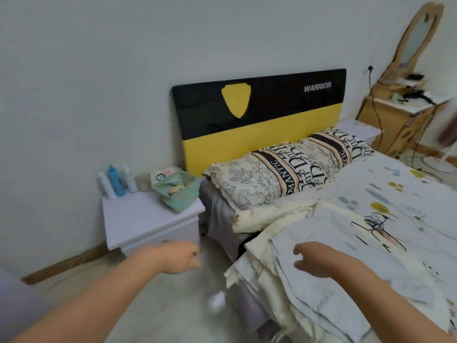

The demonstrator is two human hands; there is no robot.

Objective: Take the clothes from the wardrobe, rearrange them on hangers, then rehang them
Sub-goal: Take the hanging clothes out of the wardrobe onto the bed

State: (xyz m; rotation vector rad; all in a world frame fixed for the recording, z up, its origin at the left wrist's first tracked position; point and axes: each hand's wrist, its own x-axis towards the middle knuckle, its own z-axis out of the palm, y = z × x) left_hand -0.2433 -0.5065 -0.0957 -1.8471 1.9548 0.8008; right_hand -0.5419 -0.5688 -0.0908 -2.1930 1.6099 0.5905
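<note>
A pale-walled bedroom fills the view, with a bed [371,194] running from the centre toward 4 o'clock and a black-and-yellow headboard [257,115] standing against the wall at about 12 o'clock, the word WARRIOR printed on its upper right. Two patterned pillows [284,174] lie side by side at the head of the bed, just below the headboard. A white nightstand [138,219] sits at 9 o'clock from the bed, touching its side; on it stand several small bottles [116,181] in a cluster at the back, and a green fabric pouch [178,191] lies near its right edge. At 2 o'clock, well apart, a wooden dressing table with an oval mirror [418,35] stands in the corner. The clothes [333,243], pale blue and cream pieces, lie in a loose heap on the near side of the bed at about 4 o'clock, spilling over its edge. The right hand [311,261] hovers just above the pale blue garment, fingers loosely spread and curved, holding nothing. The left hand [183,256] reaches out over the floor near the nightstand's front, at 7 o'clock, its fingers curled inward; the blur hides whether it holds anything.
</note>
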